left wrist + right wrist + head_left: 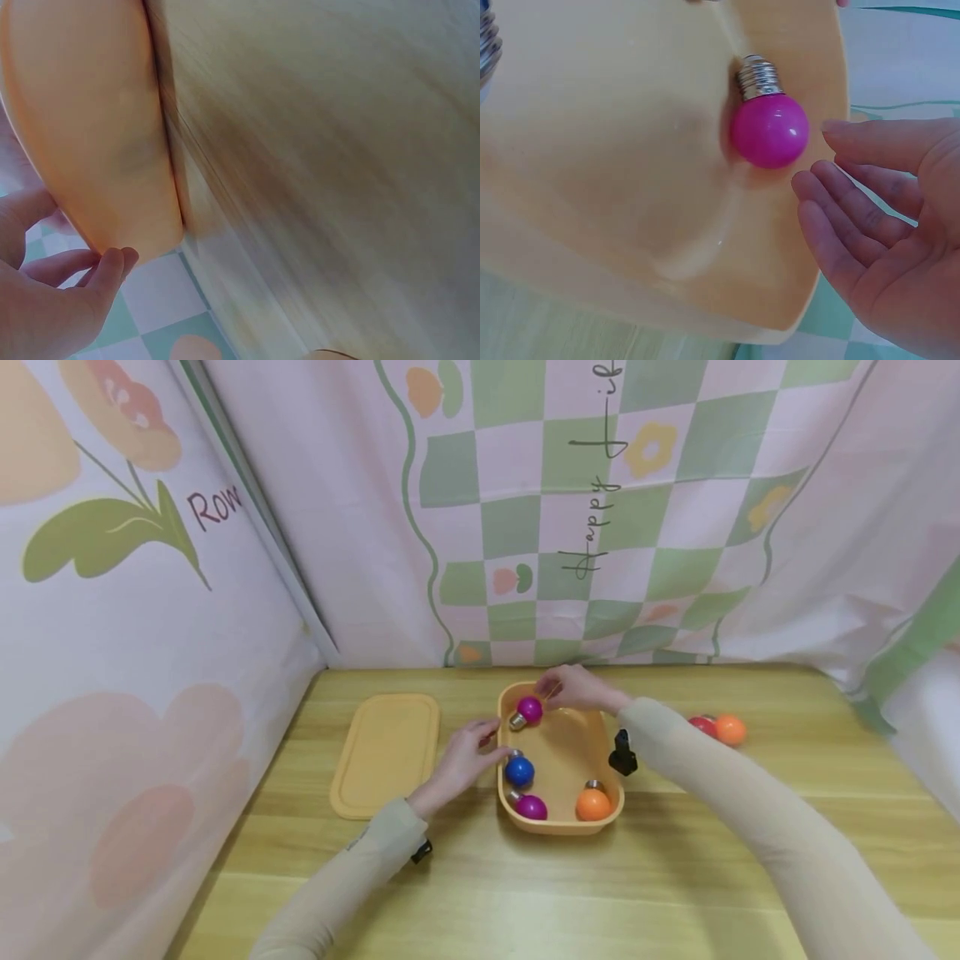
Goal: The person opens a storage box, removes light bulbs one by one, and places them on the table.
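A yellow-orange plastic box (pixel 558 752) stands on the table with several light bulbs in it. My left hand (pixel 471 758) holds the box's left wall, thumb over the rim and fingertips against the outside, as the left wrist view shows. At the box's far end my right hand (pixel 877 210) has its fingers spread loosely beside a magenta bulb (pixel 771 129), with a gap between them and nothing gripped. Nearer me inside the box lie a blue bulb (pixel 520 771), a second magenta bulb (pixel 532 808) and an orange bulb (pixel 593 804).
Left of the box a matching flat lid (pixel 390 752) lies on the wooden table (pixel 450 893). Beyond my right forearm are a red bulb (pixel 702 725), partly hidden by the sleeve, and another orange bulb (pixel 731 730). A patterned curtain (pixel 510 468) hangs behind the table.
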The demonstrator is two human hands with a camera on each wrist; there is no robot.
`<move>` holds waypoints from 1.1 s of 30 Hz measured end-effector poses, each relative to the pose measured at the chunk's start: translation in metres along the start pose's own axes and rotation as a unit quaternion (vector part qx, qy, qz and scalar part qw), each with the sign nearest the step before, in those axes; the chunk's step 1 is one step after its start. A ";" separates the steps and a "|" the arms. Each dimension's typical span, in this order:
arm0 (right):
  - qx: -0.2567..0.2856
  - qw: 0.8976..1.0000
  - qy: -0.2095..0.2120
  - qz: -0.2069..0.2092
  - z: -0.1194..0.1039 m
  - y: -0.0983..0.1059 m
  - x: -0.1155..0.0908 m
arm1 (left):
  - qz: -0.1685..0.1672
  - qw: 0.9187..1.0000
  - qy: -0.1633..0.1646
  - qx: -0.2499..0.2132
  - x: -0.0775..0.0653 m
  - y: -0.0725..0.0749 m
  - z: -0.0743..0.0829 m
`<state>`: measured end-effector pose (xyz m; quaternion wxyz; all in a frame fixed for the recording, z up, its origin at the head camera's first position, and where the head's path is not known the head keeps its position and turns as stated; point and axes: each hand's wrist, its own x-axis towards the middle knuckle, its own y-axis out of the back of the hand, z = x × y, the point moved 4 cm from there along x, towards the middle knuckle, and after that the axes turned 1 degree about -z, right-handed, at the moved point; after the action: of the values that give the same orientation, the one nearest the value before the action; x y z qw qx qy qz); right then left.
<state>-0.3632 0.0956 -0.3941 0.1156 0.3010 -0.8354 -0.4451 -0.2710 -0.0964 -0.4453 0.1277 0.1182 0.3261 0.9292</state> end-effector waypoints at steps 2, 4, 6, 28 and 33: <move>-0.011 1.000 0.000 -0.006 0.000 -0.003 0.002 | 0.001 1.000 -0.002 0.002 -0.001 0.000 0.000; -0.021 1.000 -0.002 -0.009 0.001 -0.005 0.004 | 0.000 1.000 -0.002 0.002 -0.001 0.000 -0.001; -0.027 1.000 0.000 -0.009 0.001 -0.007 0.006 | 0.000 1.000 -0.001 -0.001 -0.001 -0.001 -0.001; -0.084 0.996 0.005 -0.015 -0.003 -0.014 0.013 | -0.001 1.000 0.009 -0.008 0.001 0.001 0.000; -0.084 0.996 0.001 -0.015 -0.003 -0.013 0.011 | -0.002 1.000 0.010 -0.009 0.001 0.001 0.000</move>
<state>-0.3656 0.0811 -0.4042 0.1346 0.3038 -0.7904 -0.5146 -0.2718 -0.0964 -0.4447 0.1274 0.1075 0.3190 0.9330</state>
